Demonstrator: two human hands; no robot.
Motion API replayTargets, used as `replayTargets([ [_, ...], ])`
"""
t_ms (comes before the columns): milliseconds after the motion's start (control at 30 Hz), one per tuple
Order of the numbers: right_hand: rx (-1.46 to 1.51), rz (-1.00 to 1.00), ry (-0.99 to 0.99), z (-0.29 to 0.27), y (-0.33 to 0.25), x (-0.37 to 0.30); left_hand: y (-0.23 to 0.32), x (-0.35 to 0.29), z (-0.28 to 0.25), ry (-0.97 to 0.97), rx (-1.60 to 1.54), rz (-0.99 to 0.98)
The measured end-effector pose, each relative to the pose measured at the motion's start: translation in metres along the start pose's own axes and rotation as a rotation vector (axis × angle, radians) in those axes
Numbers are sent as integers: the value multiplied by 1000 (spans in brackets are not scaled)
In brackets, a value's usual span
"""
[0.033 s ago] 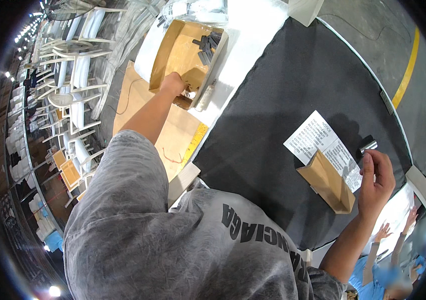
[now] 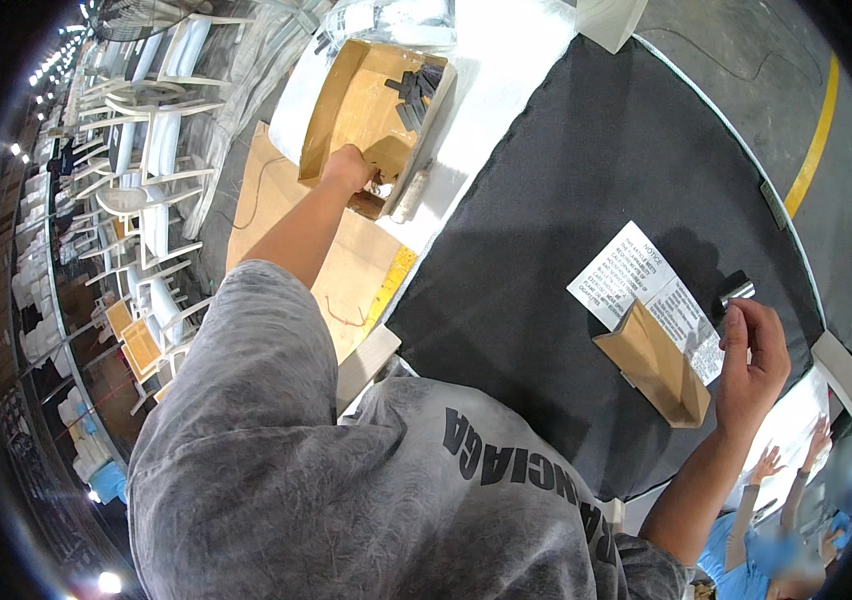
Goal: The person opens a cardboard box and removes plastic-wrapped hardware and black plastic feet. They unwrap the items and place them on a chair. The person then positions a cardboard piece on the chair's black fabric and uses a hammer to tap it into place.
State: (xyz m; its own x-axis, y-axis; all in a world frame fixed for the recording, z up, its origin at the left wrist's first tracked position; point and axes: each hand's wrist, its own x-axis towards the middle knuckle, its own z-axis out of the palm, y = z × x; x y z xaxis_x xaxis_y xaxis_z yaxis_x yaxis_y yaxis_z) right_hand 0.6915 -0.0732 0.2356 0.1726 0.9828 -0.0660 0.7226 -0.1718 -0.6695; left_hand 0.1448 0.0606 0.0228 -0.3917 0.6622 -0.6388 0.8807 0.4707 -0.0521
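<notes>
My left hand [image 2: 348,170] reaches down into a shallow cardboard box [image 2: 321,115] on the left. Its fingers are curled and mostly hidden, beside small white and brown bits at the box's near end. Several black pieces [image 2: 414,98] lie at the far end of that box. On the right, the thumb and fingers of my right hand [image 2: 756,350] pinch a shiny metal cylinder [image 2: 739,291] above the black fabric panel [image 2: 506,250]. A white printed label [image 2: 636,265] lies on the fabric near that hand, partly covered by a bent brown cardboard piece [image 2: 658,370].
A small pale tube [image 2: 412,195] lies against the box's right side. Clear plastic wrapping [image 2: 386,22] sits beyond the box. Pale furniture legs [image 2: 611,18] rise at the panel's corners. Stacked chair frames [image 2: 156,130] fill the left. Another person's hands [image 2: 768,464] show at lower right.
</notes>
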Motion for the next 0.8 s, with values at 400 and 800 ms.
replayTargets([
  [400, 12, -8, -6, 2, -3, 7, 5, 20, 4, -85, -265, -140],
  [800, 456, -18, -7, 2, -32, 20, 153, -187, -148, -201, -171, 957],
])
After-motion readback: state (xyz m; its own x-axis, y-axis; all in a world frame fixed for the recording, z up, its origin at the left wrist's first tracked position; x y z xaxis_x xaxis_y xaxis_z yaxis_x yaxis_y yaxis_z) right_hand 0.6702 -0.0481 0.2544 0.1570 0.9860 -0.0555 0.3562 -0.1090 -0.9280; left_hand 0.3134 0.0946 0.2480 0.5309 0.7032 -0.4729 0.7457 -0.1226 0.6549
